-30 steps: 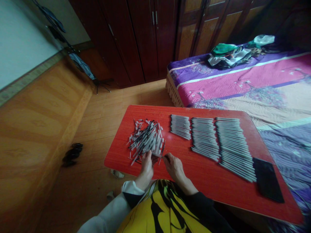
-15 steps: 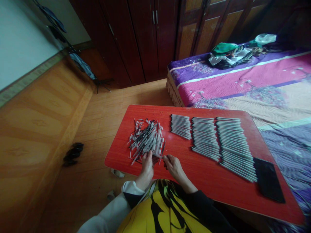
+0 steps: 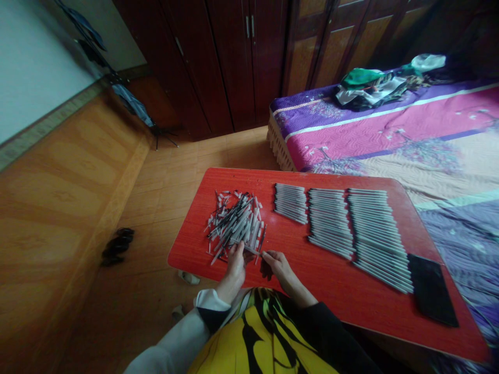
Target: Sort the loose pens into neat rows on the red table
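My left hand (image 3: 236, 266) is closed on a slim grey-white pen (image 3: 252, 251), held over the near edge of a loose pile. My right hand (image 3: 277, 264) pinches the right end of that same pen between thumb and forefinger. The pile of pen parts (image 3: 239, 221) holds grey barrels, thin black sticks and short pale pieces. To the right, assembled-looking pens lie in three columns: a short left column (image 3: 290, 202), a middle column (image 3: 331, 221) and a longer right column (image 3: 378, 236). The fingers hide both pen ends.
The red table (image 3: 288, 249) has a black flat phone-like object (image 3: 432, 291) at its right. A bed (image 3: 390, 140) with clothes (image 3: 370, 85) adjoins the far right side. Dark wardrobes (image 3: 234, 67) stand behind. Dark shoes (image 3: 117, 246) lie on the floor at left.
The pen between my hands now tilts down slightly toward the right. My right hand's fingers have shifted and its lower fingers have loosened a little. The pile and columns look the same.
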`<state>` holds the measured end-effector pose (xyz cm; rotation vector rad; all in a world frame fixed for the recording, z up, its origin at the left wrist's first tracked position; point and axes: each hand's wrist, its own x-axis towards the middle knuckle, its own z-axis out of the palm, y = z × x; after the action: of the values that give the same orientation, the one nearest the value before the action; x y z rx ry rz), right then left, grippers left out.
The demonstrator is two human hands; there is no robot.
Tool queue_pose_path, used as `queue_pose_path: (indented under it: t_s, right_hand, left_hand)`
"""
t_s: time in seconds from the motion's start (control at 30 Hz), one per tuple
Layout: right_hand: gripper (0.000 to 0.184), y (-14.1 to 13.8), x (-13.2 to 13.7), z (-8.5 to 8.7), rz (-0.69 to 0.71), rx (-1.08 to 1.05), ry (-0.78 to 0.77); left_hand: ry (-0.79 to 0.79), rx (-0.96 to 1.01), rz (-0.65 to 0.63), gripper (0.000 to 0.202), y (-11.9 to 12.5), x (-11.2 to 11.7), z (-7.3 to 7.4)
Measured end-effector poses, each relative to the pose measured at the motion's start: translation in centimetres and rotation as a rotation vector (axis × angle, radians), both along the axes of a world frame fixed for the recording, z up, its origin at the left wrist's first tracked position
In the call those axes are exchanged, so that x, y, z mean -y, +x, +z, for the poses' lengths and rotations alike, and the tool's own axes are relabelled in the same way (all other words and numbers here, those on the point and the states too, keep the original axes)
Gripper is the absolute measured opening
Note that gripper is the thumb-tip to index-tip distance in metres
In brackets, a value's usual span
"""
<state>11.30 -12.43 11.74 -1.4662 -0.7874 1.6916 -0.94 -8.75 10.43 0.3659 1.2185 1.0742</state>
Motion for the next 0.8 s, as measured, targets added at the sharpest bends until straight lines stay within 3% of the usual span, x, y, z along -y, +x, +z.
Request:
queue_pose_path:
  t_s: [0.1, 0.17, 0.27, 0.33, 0.53, 0.8]
  right_hand:
    - [0.046, -0.1, 0.0, -0.9, -0.014, -0.106, -0.064]
    - [0.046, 0.1, 0.0, -1.7, -0.034, -0.029, -0.044]
    - [0.038, 0.8, -0.4, -3.3, 0.043, 0.301, 0.024]
    - [0.031, 1.2, -1.1, -4.5, 0.140, 0.566, 0.064]
    - [0.023, 0.1, -3.8, -6.9, 0.178, 0.873, 0.055]
    - [0.024, -1.9, -4.7, -8.4, 0.202, 0.929, 0.018]
  left_hand:
    - [0.030, -0.057, -0.048, 0.040, -0.3, -0.7, -0.1]
    - [0.083, -0.203, -0.123, 0.034, -0.6, -1.4, -0.3]
    - [0.165, -0.433, -0.307, 0.024, -0.9, -2.5, -0.9]
    - [0.182, -0.485, -0.389, 0.019, -1.0, -2.9, -1.4]
    - [0.176, -0.546, -0.489, 0.021, -1.4, -2.0, -2.6]
    - [0.170, -0.589, -0.518, 0.026, -3.9, -0.3, -2.1]
